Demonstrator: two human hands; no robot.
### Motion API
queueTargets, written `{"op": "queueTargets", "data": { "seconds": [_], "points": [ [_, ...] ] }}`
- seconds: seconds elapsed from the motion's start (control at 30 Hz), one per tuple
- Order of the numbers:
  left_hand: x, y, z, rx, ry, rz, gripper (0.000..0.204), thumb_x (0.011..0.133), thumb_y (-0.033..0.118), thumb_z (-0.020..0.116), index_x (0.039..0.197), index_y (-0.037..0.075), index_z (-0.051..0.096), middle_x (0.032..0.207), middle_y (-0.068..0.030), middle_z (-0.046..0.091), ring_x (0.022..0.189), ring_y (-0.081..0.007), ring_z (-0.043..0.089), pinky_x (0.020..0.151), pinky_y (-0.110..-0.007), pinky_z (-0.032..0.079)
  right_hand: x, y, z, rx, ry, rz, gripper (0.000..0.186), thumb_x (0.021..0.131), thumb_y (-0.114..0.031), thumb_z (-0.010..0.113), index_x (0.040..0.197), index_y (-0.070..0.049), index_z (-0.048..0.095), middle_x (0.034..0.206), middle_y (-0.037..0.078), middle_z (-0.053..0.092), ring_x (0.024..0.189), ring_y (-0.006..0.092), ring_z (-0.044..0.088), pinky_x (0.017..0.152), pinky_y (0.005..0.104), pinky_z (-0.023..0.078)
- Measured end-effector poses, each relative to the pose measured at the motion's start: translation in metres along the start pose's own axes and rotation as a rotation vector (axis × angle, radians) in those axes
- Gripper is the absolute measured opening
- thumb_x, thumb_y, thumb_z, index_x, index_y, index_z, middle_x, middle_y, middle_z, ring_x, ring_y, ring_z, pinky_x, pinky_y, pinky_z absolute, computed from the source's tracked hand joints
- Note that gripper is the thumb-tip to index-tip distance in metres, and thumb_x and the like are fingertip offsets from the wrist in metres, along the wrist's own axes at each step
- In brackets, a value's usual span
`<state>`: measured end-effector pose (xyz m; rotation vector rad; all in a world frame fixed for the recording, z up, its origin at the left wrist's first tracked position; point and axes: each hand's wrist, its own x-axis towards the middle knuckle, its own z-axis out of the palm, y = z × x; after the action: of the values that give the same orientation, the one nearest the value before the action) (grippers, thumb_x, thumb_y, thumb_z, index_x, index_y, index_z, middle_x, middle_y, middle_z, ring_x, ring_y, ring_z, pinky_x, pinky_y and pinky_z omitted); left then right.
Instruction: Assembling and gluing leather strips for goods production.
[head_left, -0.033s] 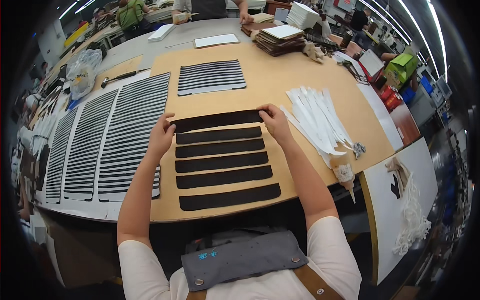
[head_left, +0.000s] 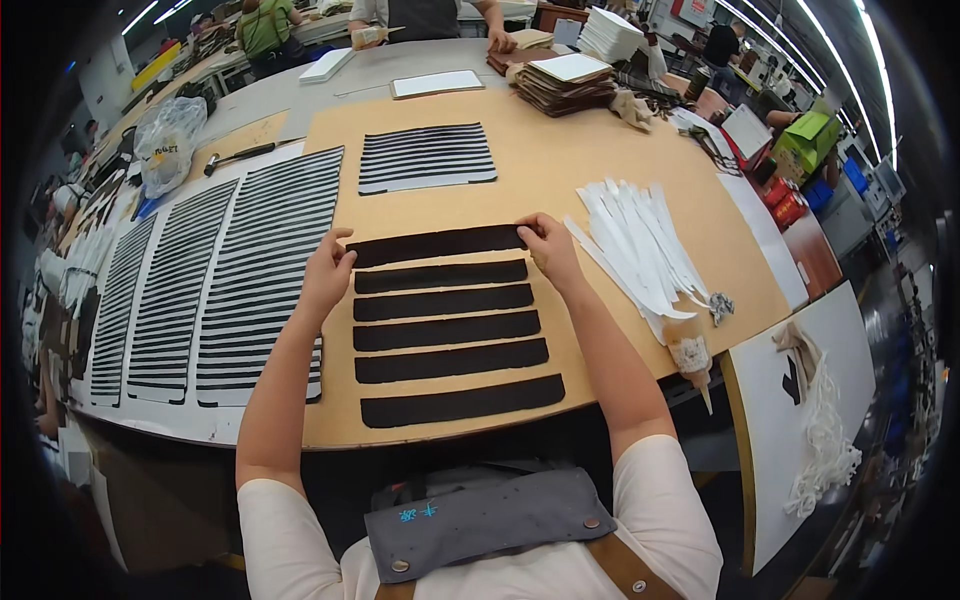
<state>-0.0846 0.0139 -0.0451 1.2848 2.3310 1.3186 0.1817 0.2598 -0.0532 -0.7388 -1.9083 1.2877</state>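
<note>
A long black strip (head_left: 438, 244) spans between my two hands at the far end of a row of strips. The thumb and fingers of my left hand (head_left: 328, 272) pinch its left end. At its right end, my right hand (head_left: 550, 253) grips it in the same way. Several similar black strips (head_left: 447, 331) lie below it, roughly parallel, with gaps of tan board between them. Beyond the held strip lies a panel with black and white stripes (head_left: 428, 158). Whether the strip touches the board along its length, I cannot tell.
Larger striped panels (head_left: 262, 290) lie left on white sheeting, near a hammer (head_left: 240, 156). White strips (head_left: 640, 245) and a glue bottle (head_left: 690, 352) are at right. Brown sheets are stacked (head_left: 565, 85) at the back, where another person's hand (head_left: 501, 41) rests on brown pieces.
The whole view has shifted slightly. Both hands keep the same grip on the black strip, and nothing else has visibly moved.
</note>
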Motion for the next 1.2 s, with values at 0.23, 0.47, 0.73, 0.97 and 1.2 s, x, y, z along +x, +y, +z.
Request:
{"op": "queueTargets", "data": {
  "seconds": [0.23, 0.47, 0.73, 0.97, 1.2],
  "points": [
    [0.010, -0.009, 0.016, 0.275, -0.071, -0.114, 0.037, 0.089, 0.009, 0.060, 0.124, 0.004, 0.050, 0.075, -0.0121, 0.063, 0.074, -0.0302, 0.064, 0.068, -0.040, 0.049, 0.006, 0.023, 0.015, -0.302, -0.021, 0.130, 0.020, 0.085, -0.017, 0.066, 0.086, 0.002, 0.063, 0.072, 0.010, 0.063, 0.065, 0.0178, 0.058, 0.063, 0.0304, 0.047],
    [0.008, -0.011, 0.018, 0.640, -0.014, 0.060, 0.032, 0.087, 0.015, 0.063, 0.117, 0.005, 0.057, 0.099, -0.0136, 0.063, 0.094, -0.0317, 0.061, 0.081, -0.042, 0.047, 0.002, 0.030, 0.023, -0.538, 0.042, -0.108, 0.013, 0.085, -0.012, 0.064, 0.089, 0.000, 0.060, 0.087, 0.014, 0.059, 0.080, 0.0265, 0.059, 0.069, 0.0370, 0.048],
    [-0.027, 0.010, 0.013, 0.656, -0.090, 0.169, 0.024, 0.092, 0.011, 0.054, 0.114, 0.006, 0.061, 0.120, -0.0056, 0.060, 0.113, -0.0254, 0.054, 0.099, -0.044, 0.036, -0.040, -0.042, -0.060, -0.599, 0.353, -0.212, 0.012, 0.093, -0.005, 0.055, 0.101, -0.001, 0.063, 0.099, 0.014, 0.059, 0.089, 0.0263, 0.060, 0.065, 0.0315, 0.051],
    [-0.044, 0.008, 0.021, 0.673, -0.094, 0.198, 0.028, 0.094, 0.011, 0.051, 0.120, 0.006, 0.059, 0.126, -0.0071, 0.060, 0.121, -0.0250, 0.052, 0.108, -0.046, 0.029, -0.189, -0.023, -0.207, -1.218, 0.519, 0.281, 0.032, 0.092, -0.023, 0.060, 0.111, 0.003, 0.059, 0.102, 0.019, 0.063, 0.097, 0.0366, 0.059, 0.085, 0.0430, 0.046],
    [-0.044, 0.002, 0.020, 0.680, -0.063, 0.204, 0.029, 0.093, 0.013, 0.052, 0.121, 0.006, 0.060, 0.127, -0.0071, 0.060, 0.121, -0.0262, 0.051, 0.110, -0.049, 0.027, -0.199, -0.034, -0.199, -0.890, 0.180, 0.492, 0.056, 0.080, -0.032, 0.074, 0.117, 0.005, 0.056, 0.100, 0.020, 0.067, 0.091, 0.0311, 0.066, 0.083, 0.0361, 0.050]
  ]
}}
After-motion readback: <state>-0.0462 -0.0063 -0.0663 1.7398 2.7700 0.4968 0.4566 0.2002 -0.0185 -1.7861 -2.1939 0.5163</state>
